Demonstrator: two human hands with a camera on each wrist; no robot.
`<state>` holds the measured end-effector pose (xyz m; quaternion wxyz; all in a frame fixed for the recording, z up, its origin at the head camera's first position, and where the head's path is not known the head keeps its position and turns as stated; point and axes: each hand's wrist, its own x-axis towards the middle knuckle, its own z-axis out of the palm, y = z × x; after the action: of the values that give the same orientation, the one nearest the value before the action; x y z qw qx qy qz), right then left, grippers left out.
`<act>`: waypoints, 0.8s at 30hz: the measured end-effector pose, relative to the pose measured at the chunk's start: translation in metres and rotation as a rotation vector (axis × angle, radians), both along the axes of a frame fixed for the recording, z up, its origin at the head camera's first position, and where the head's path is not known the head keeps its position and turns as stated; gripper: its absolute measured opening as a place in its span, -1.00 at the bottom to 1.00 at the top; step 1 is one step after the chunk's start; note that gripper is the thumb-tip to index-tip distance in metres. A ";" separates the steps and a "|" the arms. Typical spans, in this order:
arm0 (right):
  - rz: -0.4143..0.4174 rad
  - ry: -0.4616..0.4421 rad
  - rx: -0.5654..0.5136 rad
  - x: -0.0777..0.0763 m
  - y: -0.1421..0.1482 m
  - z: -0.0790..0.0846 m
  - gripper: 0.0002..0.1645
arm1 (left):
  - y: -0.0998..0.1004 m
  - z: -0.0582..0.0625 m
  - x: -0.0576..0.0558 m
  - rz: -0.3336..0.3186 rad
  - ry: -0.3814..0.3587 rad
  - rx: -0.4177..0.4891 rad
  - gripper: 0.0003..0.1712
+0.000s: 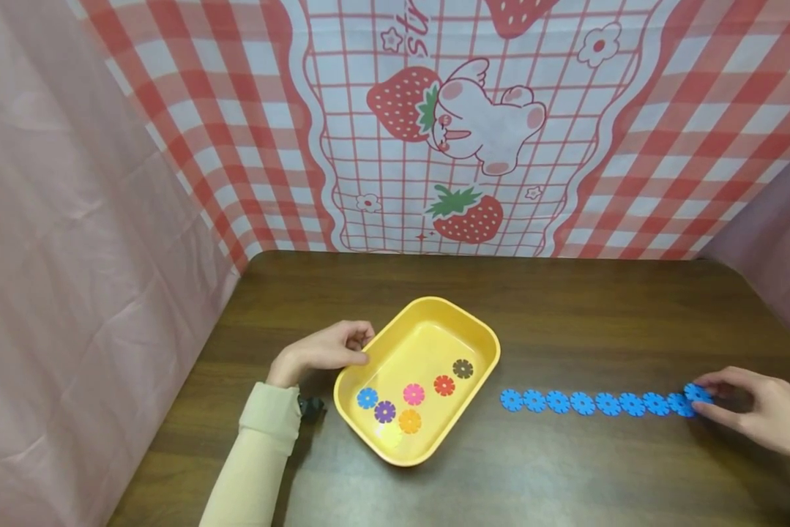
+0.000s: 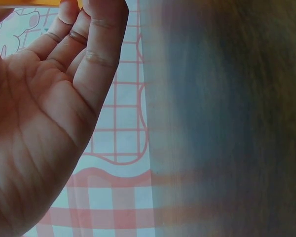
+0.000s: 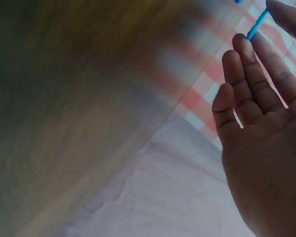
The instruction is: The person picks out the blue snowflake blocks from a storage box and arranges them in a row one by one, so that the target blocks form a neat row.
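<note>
At the left rim of a yellow plastic tray, my left hand holds the edge between thumb and curled fingers. On the tray's floor lie notched flower-shaped discs, among them a blue disc, a purple disc, a pink disc and an orange disc. Far to the right, my right hand pinches a blue disc at the right end of a row of blue discs. In the right wrist view the pinched disc shows edge-on between thumb and fingers.
A brown wooden table carries everything. Behind it hangs a red-and-white checked cloth with strawberries, and a pale pink curtain falls on the left. The row of discs runs from beside the tray toward my right hand.
</note>
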<state>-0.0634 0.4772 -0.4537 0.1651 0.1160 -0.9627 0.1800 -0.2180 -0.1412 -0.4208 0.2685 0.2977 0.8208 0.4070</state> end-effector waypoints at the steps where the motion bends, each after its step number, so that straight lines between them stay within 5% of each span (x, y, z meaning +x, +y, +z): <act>1: -0.005 0.000 -0.003 0.000 0.002 -0.001 -0.57 | 0.000 0.000 0.000 0.001 -0.002 0.000 -0.84; 8: -0.032 -0.035 0.020 0.001 0.012 -0.006 -0.59 | 0.000 0.000 0.000 0.003 -0.014 0.009 -0.84; 24: 0.043 0.004 -0.009 0.003 0.016 -0.013 -0.52 | 0.000 -0.001 -0.001 -0.002 -0.013 0.014 -0.84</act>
<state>-0.0602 0.4935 -0.4662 0.1635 0.1361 -0.9589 0.1878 -0.2186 -0.1413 -0.4216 0.2722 0.2976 0.8158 0.4144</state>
